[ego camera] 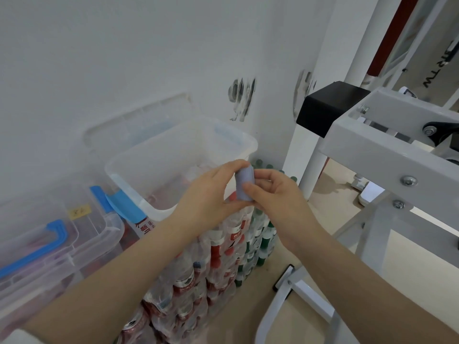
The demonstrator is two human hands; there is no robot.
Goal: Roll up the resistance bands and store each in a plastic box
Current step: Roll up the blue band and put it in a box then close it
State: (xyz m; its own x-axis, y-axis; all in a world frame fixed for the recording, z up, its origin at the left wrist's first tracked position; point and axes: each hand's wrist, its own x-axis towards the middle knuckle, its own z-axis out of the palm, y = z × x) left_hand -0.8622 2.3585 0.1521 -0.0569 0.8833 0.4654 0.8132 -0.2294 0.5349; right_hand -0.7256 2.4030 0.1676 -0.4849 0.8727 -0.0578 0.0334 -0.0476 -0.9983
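Observation:
A pale blue-grey resistance band [244, 182], rolled into a short upright cylinder, is held between both hands in mid-air. My left hand [211, 194] pinches its left side and top with thumb and fingers. My right hand [275, 194] grips its right side and lower edge. The roll hangs just off the near right corner of an open clear plastic box [139, 167], whose lid [139, 115] leans against the wall behind it.
A closed clear box with blue clips [57, 239] sits at the left. Shrink-wrapped packs of bottles [218, 266] are stacked under the boxes. A grey metal gym frame [387, 147] with a black end cap stands at the right. White wall behind.

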